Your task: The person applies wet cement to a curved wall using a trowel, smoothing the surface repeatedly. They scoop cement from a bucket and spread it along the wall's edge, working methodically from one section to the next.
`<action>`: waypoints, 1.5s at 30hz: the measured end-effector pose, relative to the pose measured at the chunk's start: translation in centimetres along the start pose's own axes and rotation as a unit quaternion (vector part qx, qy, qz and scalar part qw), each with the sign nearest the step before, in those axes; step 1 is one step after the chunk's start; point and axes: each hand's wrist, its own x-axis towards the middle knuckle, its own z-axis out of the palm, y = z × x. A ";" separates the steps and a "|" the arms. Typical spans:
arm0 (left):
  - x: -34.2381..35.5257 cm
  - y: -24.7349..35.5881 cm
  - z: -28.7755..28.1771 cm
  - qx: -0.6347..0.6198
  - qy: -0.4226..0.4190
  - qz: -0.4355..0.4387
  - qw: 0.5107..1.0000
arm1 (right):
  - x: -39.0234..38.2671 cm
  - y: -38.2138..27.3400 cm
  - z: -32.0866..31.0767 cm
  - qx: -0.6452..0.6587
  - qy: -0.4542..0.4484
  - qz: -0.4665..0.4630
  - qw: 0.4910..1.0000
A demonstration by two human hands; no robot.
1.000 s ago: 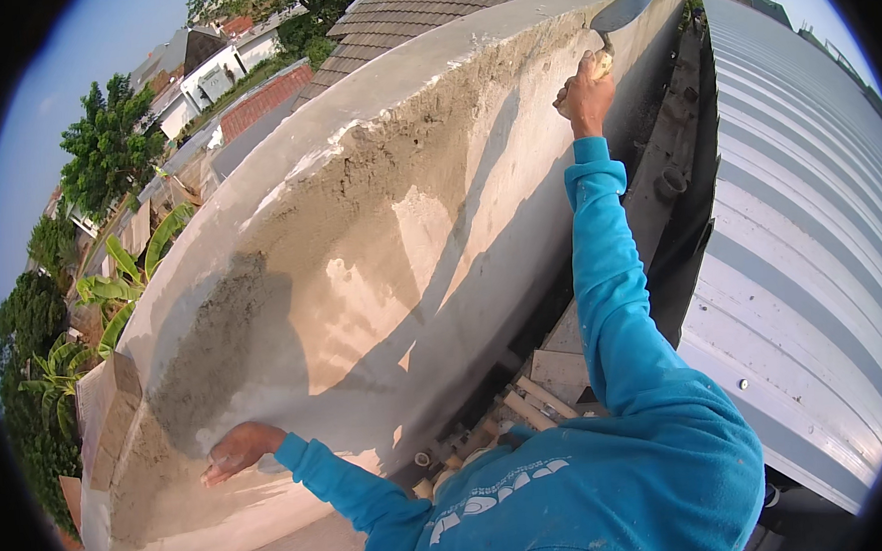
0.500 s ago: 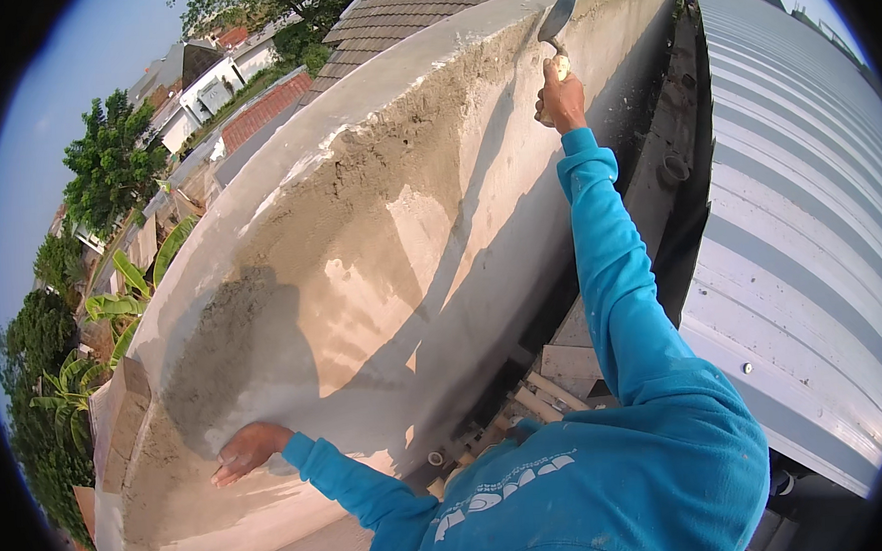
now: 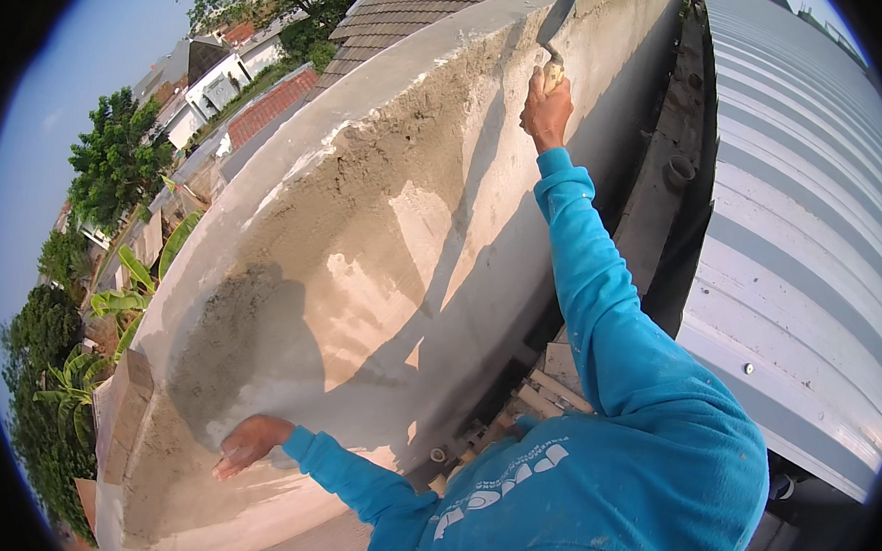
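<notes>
My right hand (image 3: pixel 548 113) is raised at the far end of the wall, wrapped round the pale handle of a trowel (image 3: pixel 565 12). The grey blade points up and away, over the wall's upper edge. Along the wall (image 3: pixel 401 268) lies a band of darker, rough wet mortar (image 3: pixel 347 196) with a smoother, paler surface below it. My left hand (image 3: pixel 248 444) is low at the near left, against or just in front of the mortared wall; whether it touches cannot be told. Its fingers stretch out toward the lower left, with nothing visible in them.
A corrugated metal roof (image 3: pixel 799 257) slopes along the right. Between roof and wall runs a dark narrow gutter with a pipe end (image 3: pixel 679 171). Wooden pieces (image 3: pixel 539 400) lie below my chest. A board (image 3: pixel 129 412) stands at the wall's near left end. Trees and houses lie beyond.
My right hand and the trowel have shifted slightly left and nearer, and the blade has turned to look narrower. My left hand stays almost in place.
</notes>
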 end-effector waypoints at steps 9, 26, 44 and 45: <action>-0.6 -0.6 0.6 -0.071 -0.042 -0.125 0.989 | 0.1 0.3 -0.6 0.039 -0.099 0.107 0.989; 1.0 6.2 -4.4 -0.156 -0.053 -0.209 0.964 | 1.6 1.6 -0.7 0.106 -0.132 0.163 0.972; -0.7 2.7 -2.8 -0.095 -0.060 -0.095 0.989 | -2.2 1.6 -0.8 0.066 -0.150 0.120 0.979; 0.0 3.7 -2.9 -0.053 -0.056 -0.066 0.995 | -2.0 1.3 -0.9 0.085 -0.155 0.154 0.972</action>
